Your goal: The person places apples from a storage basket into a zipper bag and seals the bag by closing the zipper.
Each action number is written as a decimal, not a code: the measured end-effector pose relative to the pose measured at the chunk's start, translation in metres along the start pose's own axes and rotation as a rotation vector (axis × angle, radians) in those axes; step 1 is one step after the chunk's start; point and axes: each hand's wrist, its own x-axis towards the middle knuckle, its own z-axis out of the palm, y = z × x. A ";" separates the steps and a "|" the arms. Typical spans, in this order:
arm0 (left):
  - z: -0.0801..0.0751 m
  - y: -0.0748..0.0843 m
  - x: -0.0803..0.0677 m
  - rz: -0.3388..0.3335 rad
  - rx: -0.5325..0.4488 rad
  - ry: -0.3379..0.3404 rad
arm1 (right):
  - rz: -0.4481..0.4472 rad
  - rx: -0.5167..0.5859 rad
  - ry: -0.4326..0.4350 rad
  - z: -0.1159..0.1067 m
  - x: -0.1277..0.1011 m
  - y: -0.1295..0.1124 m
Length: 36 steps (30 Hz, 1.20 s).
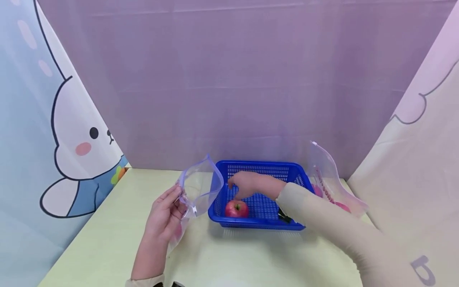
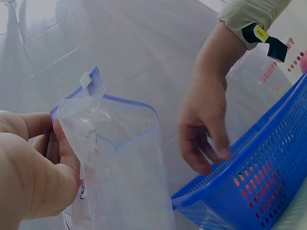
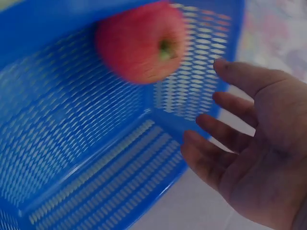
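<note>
My left hand [image 1: 165, 213] pinches the rim of a clear zipper bag [image 2: 129, 143] with a purple-blue edge and a white slider. The bag's mouth gapes toward the basket. A blue plastic basket [image 1: 258, 224] stands right of it, with a red apple [image 1: 236, 209] in its near left corner. Over the basket hangs my right hand [image 1: 249, 184], holding nothing. In the right wrist view its fingers [image 3: 225, 129] are spread and loosely bent, apart from the apple [image 3: 144, 43].
A second clear bag [image 1: 331, 179] with pink print stands at the basket's right side, partly behind my right sleeve [image 1: 322, 211]. The pale table [image 1: 107, 239] runs up to a purple-grey curtain [image 1: 215, 79]. Printed cloths hang at both sides, a cartoon animal [image 1: 82, 135] on the left one.
</note>
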 end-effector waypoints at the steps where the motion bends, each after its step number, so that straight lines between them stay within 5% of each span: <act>1: 0.000 0.000 0.000 -0.002 0.002 0.004 | 0.006 -0.011 -0.024 0.002 0.001 0.001; 18: -0.003 0.001 0.002 0.003 0.004 0.013 | 0.028 -0.053 -0.258 0.027 0.012 -0.011; 36: -0.003 -0.001 0.003 -0.004 0.012 0.018 | 0.014 -0.059 -0.323 0.039 0.019 -0.016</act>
